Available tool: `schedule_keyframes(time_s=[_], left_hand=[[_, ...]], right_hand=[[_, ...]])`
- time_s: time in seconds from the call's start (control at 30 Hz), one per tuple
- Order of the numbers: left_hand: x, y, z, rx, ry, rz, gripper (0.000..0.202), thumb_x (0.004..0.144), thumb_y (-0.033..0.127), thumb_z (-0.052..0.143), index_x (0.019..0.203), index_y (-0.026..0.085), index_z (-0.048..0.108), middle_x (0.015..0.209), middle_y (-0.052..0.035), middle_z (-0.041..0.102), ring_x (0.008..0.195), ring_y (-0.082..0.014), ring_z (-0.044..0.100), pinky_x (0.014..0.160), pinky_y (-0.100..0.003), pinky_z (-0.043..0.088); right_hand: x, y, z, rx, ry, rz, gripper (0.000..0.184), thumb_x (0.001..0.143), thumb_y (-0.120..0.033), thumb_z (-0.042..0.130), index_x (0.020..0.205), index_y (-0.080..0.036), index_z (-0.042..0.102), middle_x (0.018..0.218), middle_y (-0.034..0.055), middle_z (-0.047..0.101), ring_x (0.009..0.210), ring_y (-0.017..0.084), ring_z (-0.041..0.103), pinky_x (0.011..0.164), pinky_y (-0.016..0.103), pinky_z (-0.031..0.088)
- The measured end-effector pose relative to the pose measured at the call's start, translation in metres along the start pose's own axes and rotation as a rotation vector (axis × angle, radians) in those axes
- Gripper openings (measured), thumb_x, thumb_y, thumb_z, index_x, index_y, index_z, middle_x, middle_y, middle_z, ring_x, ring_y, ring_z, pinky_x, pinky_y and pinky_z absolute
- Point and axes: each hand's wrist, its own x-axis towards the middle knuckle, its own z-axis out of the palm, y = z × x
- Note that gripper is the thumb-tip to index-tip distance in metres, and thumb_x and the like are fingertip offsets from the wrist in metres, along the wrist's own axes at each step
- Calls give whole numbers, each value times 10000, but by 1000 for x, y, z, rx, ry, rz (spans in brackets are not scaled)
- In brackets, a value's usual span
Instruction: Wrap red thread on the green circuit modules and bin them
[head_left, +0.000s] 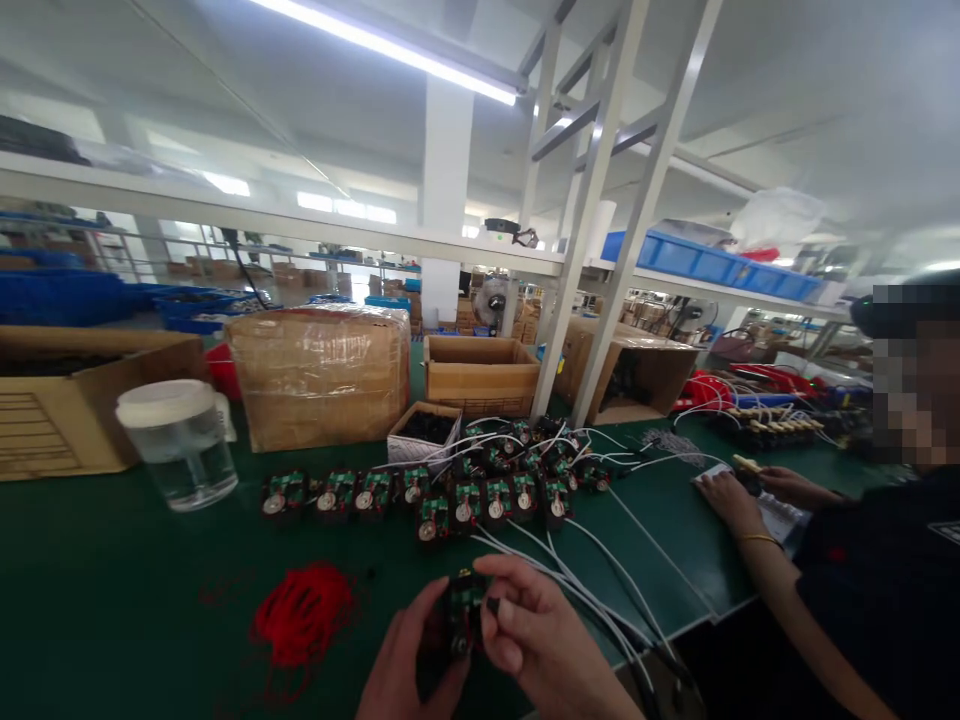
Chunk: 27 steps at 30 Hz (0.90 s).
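Observation:
Just above the green table, my left hand point(405, 655) is closed around a small black housing with a green circuit board point(466, 598). My right hand point(544, 635) presses in from the other side, thumb and forefinger pinching a small black piece point(493, 605) against or close to the housing; whether the two touch I cannot tell. Similar housings with green boards and round silver discs point(466, 503) stand in rows beyond my hands, several with white cables point(592, 590) running toward the table's front edge. A tangled pile of thin red wires point(304, 615) lies to the left.
A lidded clear water jug point(180, 445) and a taped cardboard box point(319, 375) stand behind on the left. A small box of black parts point(425, 435) sits mid-table. Metal posts point(592, 220) rise at the back. At right, a co-worker's hands point(731, 500) handle parts.

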Motion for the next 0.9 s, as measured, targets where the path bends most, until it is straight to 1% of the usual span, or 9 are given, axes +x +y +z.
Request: schedule_keyframes(time_s=[0.1,0.2,0.33,0.43,0.5,0.7,0.8,0.9], left_hand=[[-1,4,-1,2,-10,3,479,786,267,575,1264,237,594,1114,-52,730,931,-216,740,867,-352,603],[-1,9,-3,-3,-23,-6,498,783,228,568,1281,230,589,1115,-58,730,940,-214,735,870,-353,599],[-1,15,-7,6,-69,-39,515,778,205,577,1292,235,581,1138,-64,720,962,-217,724,880,-368,595],[-2,17,-6,-5,-46,-46,510,775,198,570,1283,240,584,1113,-60,717,933,-213,720,881,-380,589],[-3,16,-5,-8,-28,-47,506,773,201,566,1277,241,588,1094,-56,716,915,-210,717,882,-382,583],[-3,12,-2,-17,-34,-66,535,747,186,577,1277,254,592,1073,-41,719,897,-212,714,864,-376,581],[-3,10,-2,-24,-37,-66,544,746,178,581,1284,256,590,1076,-40,717,901,-213,712,870,-375,577],[-3,9,-2,-23,-39,-58,549,752,177,572,1295,257,584,1092,-44,711,921,-211,708,885,-375,573]], right_hand=[[-3,6,-2,10,-5,-5,353,795,-301,838,1098,-179,705,707,12,654,454,35,404,472,193,247],[-6,6,-4,9,14,9,267,798,-318,838,990,-181,713,699,17,655,464,37,402,474,193,224],[-11,7,-8,9,81,19,251,773,-341,856,917,-185,723,690,23,653,465,34,388,481,199,211],[-14,10,-12,-14,161,37,261,736,-338,882,891,-186,738,713,39,671,488,43,424,497,199,239],[-15,12,-15,-45,190,46,277,708,-349,899,873,-186,747,717,45,679,495,51,449,499,198,252],[-16,16,-20,-141,236,39,302,658,-365,923,846,-187,767,718,51,690,491,59,494,484,187,267],[-16,19,-24,-201,242,18,310,661,-376,914,849,-180,765,722,48,685,491,66,489,477,190,310],[-16,23,-30,-307,257,-31,351,662,-379,908,915,-191,754,710,33,663,518,97,510,462,201,361]])
